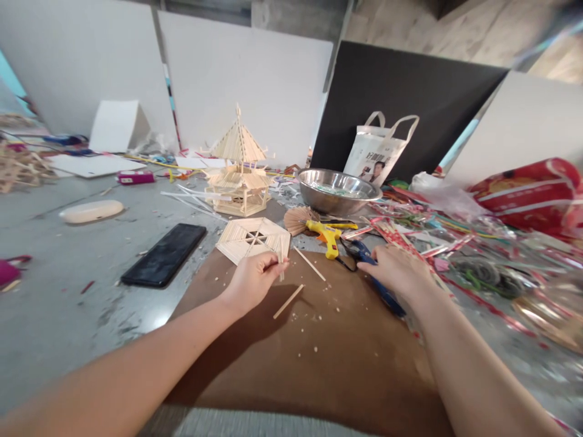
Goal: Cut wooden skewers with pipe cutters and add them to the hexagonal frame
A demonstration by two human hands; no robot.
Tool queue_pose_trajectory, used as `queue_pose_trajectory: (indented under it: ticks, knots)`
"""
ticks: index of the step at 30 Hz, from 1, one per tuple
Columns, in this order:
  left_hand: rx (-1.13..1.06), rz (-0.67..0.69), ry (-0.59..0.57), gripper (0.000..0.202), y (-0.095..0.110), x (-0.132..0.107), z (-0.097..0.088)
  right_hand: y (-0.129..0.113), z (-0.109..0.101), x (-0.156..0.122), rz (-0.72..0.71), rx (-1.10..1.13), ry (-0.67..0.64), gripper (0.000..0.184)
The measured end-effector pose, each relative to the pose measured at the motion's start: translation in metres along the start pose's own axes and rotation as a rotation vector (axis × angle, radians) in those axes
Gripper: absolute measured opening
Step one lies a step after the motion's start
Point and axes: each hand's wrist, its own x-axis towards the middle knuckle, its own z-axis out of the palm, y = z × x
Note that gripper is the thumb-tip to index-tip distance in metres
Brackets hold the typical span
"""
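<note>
My left hand (255, 282) is closed in a pinch on thin wooden sticks (281, 247), held upright above the brown mat. Just behind it lies a hexagonal stick panel (250, 233) with spokes in the middle. Two loose sticks, one nearer (288, 301) and one farther (310, 263), rest on the mat (346, 358). On the right, my right hand (401, 270) curls over a dark blue tool (387, 297), whose working end I cannot make out. A yellow glue gun (327, 237) lies to the left of that hand.
A stick-built pavilion model (239, 182) stands behind the panel. Near it are a metal bowl (339, 191) and a tote bag (376, 152). At left lie a black phone (164, 255) and a white oval case (92, 211). Tangled strips and scraps (455, 237) crowd the right.
</note>
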Motion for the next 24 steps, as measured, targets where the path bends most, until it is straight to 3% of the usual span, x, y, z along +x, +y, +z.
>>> queue_pose_trajectory:
  ticks: [4,9,14,18,24]
  knots:
    - [0.13,-0.007,-0.042,0.024,-0.005,0.002,0.0,0.008,0.003,0.005,0.028,-0.04,-0.205,0.047]
    - [0.192,-0.004,-0.078,0.025,-0.006,0.003,0.0,0.017,0.017,0.016,0.041,-0.034,-0.267,0.047]
    - [0.185,0.005,-0.1,0.025,-0.001,0.002,-0.001,0.018,0.023,0.021,0.103,0.005,-0.262,0.043]
    - [0.192,0.009,-0.097,0.025,-0.001,0.001,-0.001,0.015,0.015,0.018,0.18,0.017,-0.202,0.046]
    - [0.204,0.013,-0.097,0.026,0.0,0.001,0.0,0.022,-0.001,0.011,0.169,0.006,-0.181,0.049]
